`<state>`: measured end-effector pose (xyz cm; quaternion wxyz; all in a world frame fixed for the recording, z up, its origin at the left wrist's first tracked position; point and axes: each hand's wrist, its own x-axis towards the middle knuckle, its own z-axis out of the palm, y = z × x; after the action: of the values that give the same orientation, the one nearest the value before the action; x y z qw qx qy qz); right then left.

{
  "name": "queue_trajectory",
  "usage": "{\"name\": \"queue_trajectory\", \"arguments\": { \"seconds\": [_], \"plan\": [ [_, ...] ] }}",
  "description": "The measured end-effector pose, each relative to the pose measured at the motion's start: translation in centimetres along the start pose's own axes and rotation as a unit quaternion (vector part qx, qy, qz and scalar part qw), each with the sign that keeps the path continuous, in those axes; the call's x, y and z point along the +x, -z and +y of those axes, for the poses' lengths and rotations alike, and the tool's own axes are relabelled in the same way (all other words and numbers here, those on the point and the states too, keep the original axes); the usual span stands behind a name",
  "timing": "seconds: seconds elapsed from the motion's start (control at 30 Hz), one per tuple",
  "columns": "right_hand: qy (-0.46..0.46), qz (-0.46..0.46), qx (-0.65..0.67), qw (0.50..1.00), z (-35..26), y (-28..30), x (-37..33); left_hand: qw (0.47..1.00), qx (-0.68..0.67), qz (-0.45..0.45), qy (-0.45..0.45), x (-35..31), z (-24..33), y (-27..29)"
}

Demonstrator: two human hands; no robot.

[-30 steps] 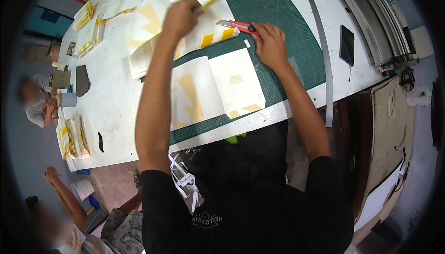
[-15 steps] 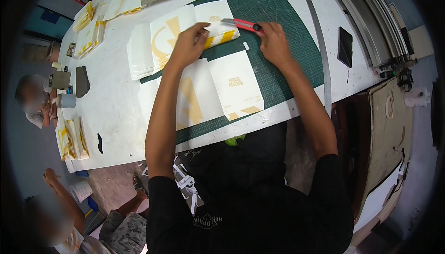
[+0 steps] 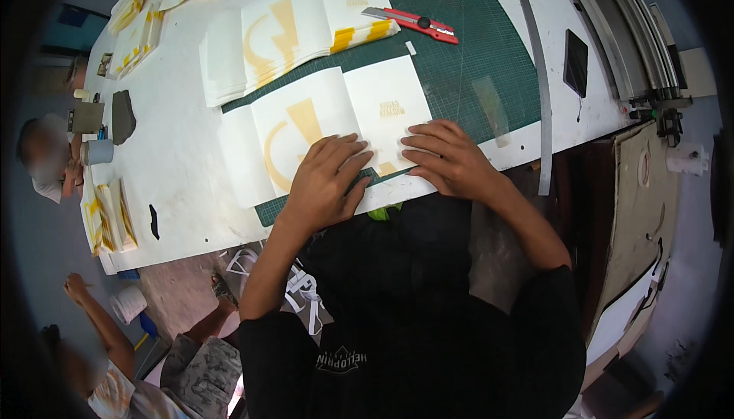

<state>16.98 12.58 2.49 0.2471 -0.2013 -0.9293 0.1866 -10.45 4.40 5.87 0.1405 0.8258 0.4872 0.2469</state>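
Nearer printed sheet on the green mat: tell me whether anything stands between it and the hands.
Nothing visible does. The left hand and the right hand are both over the near part of the printed sheet. The red cutter lies beyond it, out of their way.

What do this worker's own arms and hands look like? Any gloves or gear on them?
Both the left hand and right hand are bare: I see no gloves, rings or watch. The forearms are uncovered too, with no cables. Short black sleeves belong to a black shirt, which has a small pale print.
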Motion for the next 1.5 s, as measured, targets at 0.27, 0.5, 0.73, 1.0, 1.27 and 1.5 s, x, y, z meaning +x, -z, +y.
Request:
{"name": "queue_trajectory", "arguments": {
  "seconds": [0.27,0.5,0.73,1.0,1.27,1.5],
  "plan": [
    [0.01,-0.031,-0.059,0.998,0.4,-0.8,-1.2,0.999,0.016,0.017,0.026,-1.3,-0.5,-1.1],
    [0.103,-0.063,-0.171,0.978,0.2,-0.2,-0.8,0.999,0.006,0.027,0.039,-1.7,-0.7,-1.6],
    [0.116,-0.064,-0.178,0.975,0.5,-0.6,-1.1,0.997,0.03,0.036,0.062,-1.0,0.8,-2.1],
    [0.079,-0.042,-0.153,0.984,0.4,-0.9,-1.2,0.99,0.036,0.114,0.075,-0.8,0.9,-4.6],
    [-0.012,0.004,-0.028,1.0,-0.1,-0.9,0.2,0.984,0.027,0.14,0.105,-1.0,1.2,-5.3],
    [-0.077,-0.039,-0.01,0.996,0.4,-0.8,0.6,0.985,0.013,0.13,0.116,-1.8,1.0,-5.8]
  ]
}}
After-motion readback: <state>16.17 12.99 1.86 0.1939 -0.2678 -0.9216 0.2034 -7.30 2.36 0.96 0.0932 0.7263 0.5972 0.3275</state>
